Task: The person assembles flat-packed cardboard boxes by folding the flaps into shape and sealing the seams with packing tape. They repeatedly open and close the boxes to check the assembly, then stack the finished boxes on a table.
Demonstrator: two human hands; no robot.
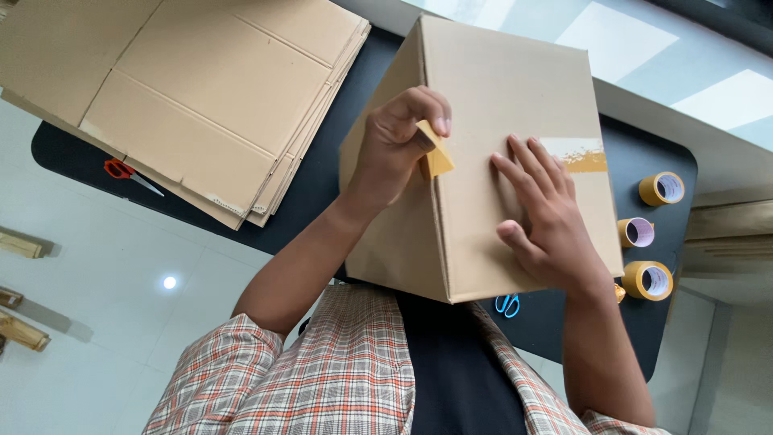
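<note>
The cardboard box (499,161) looks light and stiff. The left hand (394,145) pinches a tape strip (437,157) at its edge; the right hand (543,217) lies open, flat on top.

The left hand (398,145) sits at nine o'clock with fingers curled in a pinch; the right hand (543,217) at three o'clock lies flat with fingers spread.

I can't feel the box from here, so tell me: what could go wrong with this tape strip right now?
1. The left hand pinches a loose tape end folded away from the box; it might stick to itself or to the fingers.
2. Only the right hand steadies the box, which is tipped on edge, so it might slide or roll.
3. The tape on the panel looks uneven and may wrinkle.
</note>
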